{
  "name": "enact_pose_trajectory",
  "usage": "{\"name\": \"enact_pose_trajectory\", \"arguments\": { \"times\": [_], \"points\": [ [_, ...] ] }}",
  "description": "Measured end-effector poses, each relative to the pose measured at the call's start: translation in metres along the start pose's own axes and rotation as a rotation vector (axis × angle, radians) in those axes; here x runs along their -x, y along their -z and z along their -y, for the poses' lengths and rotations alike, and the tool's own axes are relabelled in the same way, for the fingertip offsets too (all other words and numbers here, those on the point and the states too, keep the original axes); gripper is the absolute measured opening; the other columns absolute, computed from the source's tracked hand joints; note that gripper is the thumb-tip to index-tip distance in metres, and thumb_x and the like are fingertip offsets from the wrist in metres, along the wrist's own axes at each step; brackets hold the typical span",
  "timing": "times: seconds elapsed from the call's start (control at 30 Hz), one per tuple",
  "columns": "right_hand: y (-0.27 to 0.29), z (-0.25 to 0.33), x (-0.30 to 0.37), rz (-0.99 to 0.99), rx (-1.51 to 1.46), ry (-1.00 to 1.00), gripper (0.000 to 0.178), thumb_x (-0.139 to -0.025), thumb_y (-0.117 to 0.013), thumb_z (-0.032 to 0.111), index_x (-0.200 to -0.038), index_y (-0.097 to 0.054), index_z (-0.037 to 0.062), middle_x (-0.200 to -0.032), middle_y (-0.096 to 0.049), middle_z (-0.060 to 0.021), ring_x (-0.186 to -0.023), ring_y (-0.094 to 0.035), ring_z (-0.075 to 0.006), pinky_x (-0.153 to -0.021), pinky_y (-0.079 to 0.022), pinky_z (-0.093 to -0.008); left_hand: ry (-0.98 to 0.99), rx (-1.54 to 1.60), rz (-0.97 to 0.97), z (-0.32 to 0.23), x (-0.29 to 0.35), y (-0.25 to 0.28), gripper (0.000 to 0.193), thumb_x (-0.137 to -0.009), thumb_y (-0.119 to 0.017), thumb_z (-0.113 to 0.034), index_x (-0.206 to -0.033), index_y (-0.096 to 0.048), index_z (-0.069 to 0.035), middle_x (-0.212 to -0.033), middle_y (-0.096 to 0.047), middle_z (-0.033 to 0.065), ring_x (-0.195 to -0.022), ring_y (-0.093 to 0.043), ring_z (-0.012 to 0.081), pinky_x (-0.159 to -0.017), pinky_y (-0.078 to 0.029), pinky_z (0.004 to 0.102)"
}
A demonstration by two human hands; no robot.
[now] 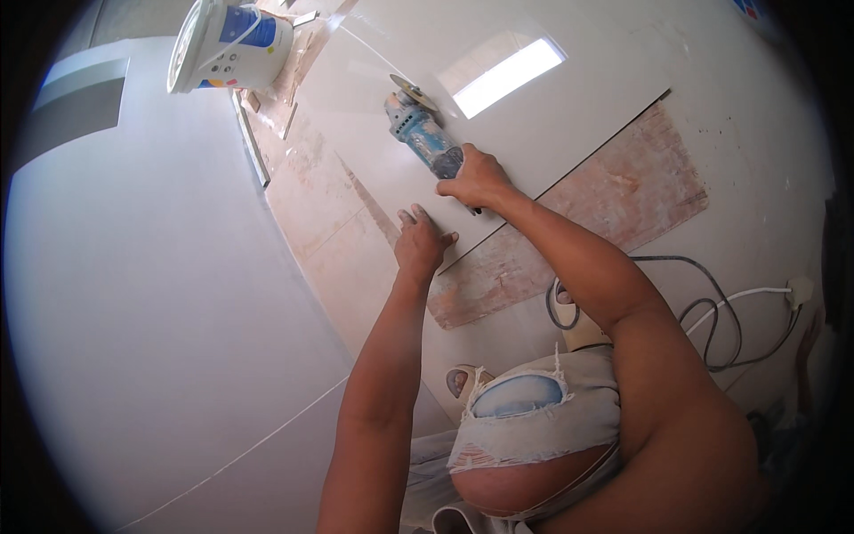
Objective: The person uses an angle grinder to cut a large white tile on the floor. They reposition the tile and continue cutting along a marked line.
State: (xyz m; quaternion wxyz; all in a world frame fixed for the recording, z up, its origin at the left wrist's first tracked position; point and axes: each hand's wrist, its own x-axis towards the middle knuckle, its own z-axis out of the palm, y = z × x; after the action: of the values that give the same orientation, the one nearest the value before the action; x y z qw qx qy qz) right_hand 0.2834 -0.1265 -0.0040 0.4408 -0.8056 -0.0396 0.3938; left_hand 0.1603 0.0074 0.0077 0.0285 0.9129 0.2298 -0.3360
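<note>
My right hand [480, 181] is wrapped round the rear body of a blue-green angle grinder [425, 141]. The grinder points away and to the left, its thin cutting disc [413, 93] tilted at the far end. Whether the disc is spinning or touching cannot be made out. Beneath it lies a large glossy pale tile [569, 111], with a thin light line running on beyond the disc. Fingers apart, my left hand [422, 242] rests on the tile's near left part, holding nothing. A worn reddish board [614, 187] shows under the tile's near edge.
A white bucket with a blue label [253, 43] lies tipped at the far left, beside scrap strips [286, 120]. A pale wall [169, 267] borders the left side. Dark cable [740, 334] loops on the right near a white socket block [801, 292].
</note>
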Motion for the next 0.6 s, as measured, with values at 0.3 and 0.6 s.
{"name": "enact_pose_trajectory", "arguments": {
  "times": [0.3, 0.6],
  "points": [
    [-0.005, -0.011, -0.001, -0.056, -0.015, 0.061, 0.076, -0.062, -0.081, 0.039, -0.116, -0.055, -0.0083, -0.107, -0.067, -0.0289, -0.101, -0.067, -0.0405, -0.088, -0.054, -0.0419, 0.005, 0.003, -0.004, -0.001, 0.000, 0.002, 0.106, -0.080, -0.078, -0.050, -0.153, -0.025, 0.005, -0.153, -0.026, 0.0383, -0.127, -0.055, 0.0441, -0.102, -0.049, 0.0445],
    [-0.006, -0.012, 0.011, -0.013, -0.037, 0.060, 0.069, -0.065, -0.075, 0.035, -0.116, -0.053, -0.0051, -0.106, -0.067, -0.0288, -0.099, -0.068, -0.0410, -0.087, -0.055, -0.0440, 0.007, 0.024, -0.002, -0.003, 0.004, 0.004, 0.100, -0.082, -0.077, -0.046, -0.152, -0.028, 0.005, -0.152, -0.032, 0.0364, -0.132, -0.050, 0.0424, -0.102, -0.048, 0.0424]
  ]
}}
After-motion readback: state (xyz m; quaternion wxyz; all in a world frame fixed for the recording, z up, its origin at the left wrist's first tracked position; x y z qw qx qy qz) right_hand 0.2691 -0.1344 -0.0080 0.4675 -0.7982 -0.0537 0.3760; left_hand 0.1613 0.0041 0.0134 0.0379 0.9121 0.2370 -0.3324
